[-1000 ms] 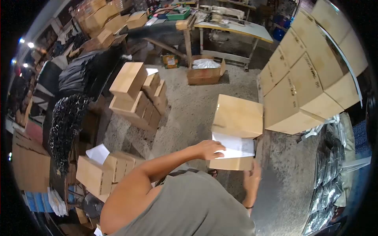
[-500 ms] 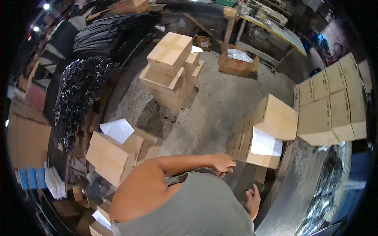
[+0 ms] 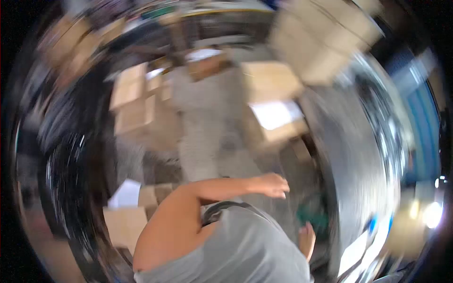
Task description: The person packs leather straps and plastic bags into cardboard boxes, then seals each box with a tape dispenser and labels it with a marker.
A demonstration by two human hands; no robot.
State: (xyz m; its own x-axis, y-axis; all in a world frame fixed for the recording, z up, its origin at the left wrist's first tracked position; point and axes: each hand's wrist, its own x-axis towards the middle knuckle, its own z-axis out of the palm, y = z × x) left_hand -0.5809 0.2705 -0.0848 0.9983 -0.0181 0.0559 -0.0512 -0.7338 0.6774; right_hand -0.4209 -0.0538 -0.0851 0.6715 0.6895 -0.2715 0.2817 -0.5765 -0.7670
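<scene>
My left hand reaches across in front of my body, its fingers loosely curled in, and I see nothing in it. Lower right, by my side, my right hand shows only in part; its fingers point upward, and no object shows in it. Both are somewhat blurred. Ahead of my left hand, apart from it, stands a stack of cardboard boxes with a white sheet lying on it. Something dark green lies low near my right hand, too smeared to name.
Stacked cartons stand ahead on the left, more boxes by my left side. A long grey surface runs along the right, with tall boxes at its far end. An open carton sits farther off on the concrete floor.
The view has swung right and blurred, so the box stacks sit farther left. A bright light and the dark green thing have come into view at right. Both hands still appear to hold nothing.
</scene>
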